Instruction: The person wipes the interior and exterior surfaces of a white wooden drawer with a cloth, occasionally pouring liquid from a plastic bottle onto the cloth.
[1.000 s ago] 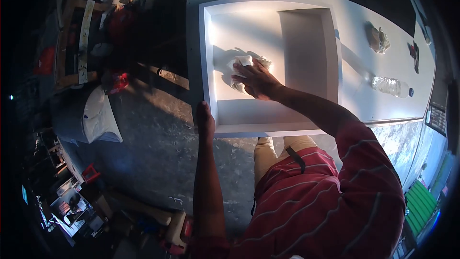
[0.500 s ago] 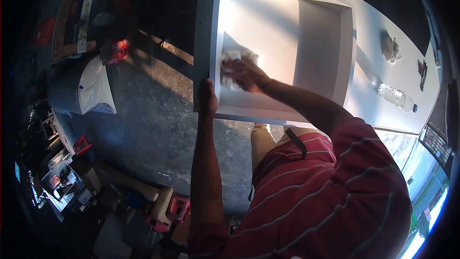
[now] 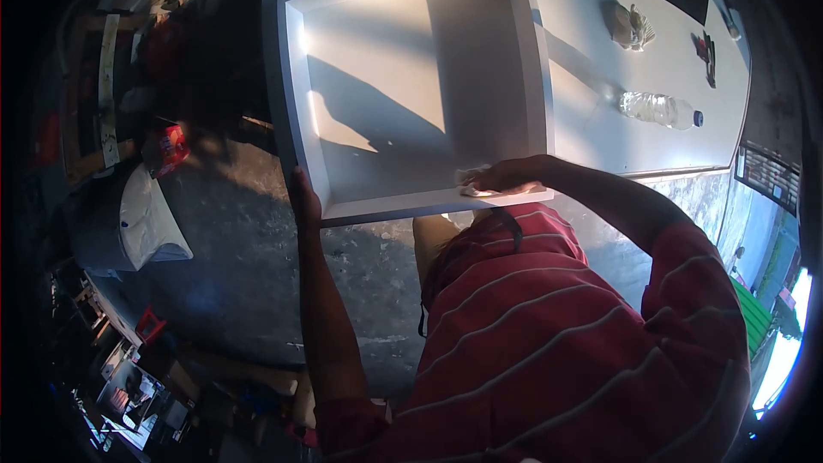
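A shallow white open-topped box (image 3: 386, 205) lies on the white table, its inside half sunlit and half in shadow. At its near left corner my left hand (image 3: 305, 199) is closed on the wall, thumb up along the outside. My right hand (image 3: 510, 175) is closed over a crumpled pale cloth (image 3: 473, 182) and presses it to the near wall, toward the right corner. Part of the cloth is hidden under the fingers.
On the white table (image 3: 591, 141) to the right lie a clear plastic bottle (image 3: 660, 110), a crumpled pale bundle (image 3: 633, 27) and a small dark tool (image 3: 706, 58). A red packet (image 3: 173, 146) and a white sack-like object (image 3: 147, 219) are at the left.
My right hand has moved the cloth from the box's left side to its near wall at the right. My left hand stays at the near left corner. The camera view has shifted.
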Motion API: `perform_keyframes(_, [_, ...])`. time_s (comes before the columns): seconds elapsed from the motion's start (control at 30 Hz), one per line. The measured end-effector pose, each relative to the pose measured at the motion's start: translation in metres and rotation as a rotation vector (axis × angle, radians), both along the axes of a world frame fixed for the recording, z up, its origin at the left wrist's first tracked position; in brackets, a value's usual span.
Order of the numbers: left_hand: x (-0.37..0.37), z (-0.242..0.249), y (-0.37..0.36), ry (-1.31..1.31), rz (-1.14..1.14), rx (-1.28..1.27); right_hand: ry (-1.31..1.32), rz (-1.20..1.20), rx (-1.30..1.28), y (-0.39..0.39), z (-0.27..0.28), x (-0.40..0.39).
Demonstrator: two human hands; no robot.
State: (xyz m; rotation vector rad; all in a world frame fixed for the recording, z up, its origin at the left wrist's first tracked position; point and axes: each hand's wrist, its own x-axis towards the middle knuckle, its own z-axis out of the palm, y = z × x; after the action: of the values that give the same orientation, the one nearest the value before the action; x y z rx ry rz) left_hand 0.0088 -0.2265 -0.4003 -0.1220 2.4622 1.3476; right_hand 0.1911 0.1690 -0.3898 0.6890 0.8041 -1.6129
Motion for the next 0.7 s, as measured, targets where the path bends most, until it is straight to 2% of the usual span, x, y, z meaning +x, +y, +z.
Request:
perform_keyframes(0.07, [-0.001,-0.002,0.000,0.041,0.053,-0.035,1.079,1.156,0.395,0.027,0.026,0.002])
perform_keyframes(0.13, [-0.001,0.000,0.000,0.034,0.040,-0.044,1.389,1.454,0.459,0.033,-0.023,0.026])
perform_keyframes(0.17, [-0.001,0.005,0.001,-0.010,0.028,-0.028,1.391,1.456,0.466,0.030,0.002,0.015])
perform_keyframes(0.23, [-0.006,0.006,0.000,-0.048,0.017,-0.011,1.283,1.692,0.733,0.025,0.054,-0.007])
perform_keyframes(0.33, [-0.004,-0.007,-0.007,0.003,-0.018,-0.059,1.394,1.827,0.774,0.037,0.069,-0.039])
perform_keyframes(0.43, [-0.002,-0.007,-0.006,0.097,0.000,-0.102,1.287,1.867,1.082,0.070,0.065,-0.102])
perform_keyframes(0.5, [-0.004,-0.009,-0.006,0.070,0.022,-0.026,1.407,1.699,1.492,0.107,0.033,-0.144])
perform_keyframes(0.57, [-0.002,0.000,-0.001,0.023,0.019,-0.010,1.602,1.693,1.688,0.135,0.035,-0.181])
perform_keyframes(0.6, [-0.003,0.004,0.000,-0.020,0.015,0.002,1.600,1.696,1.689,0.139,0.032,-0.183])
perform_keyframes(0.67, [-0.004,0.001,-0.001,-0.011,0.010,-0.023,1.628,1.613,1.917,0.147,0.020,-0.184])
perform_keyframes(0.7, [-0.003,-0.001,-0.003,-0.008,0.003,-0.050,1.630,1.729,1.860,0.171,-0.060,-0.185])
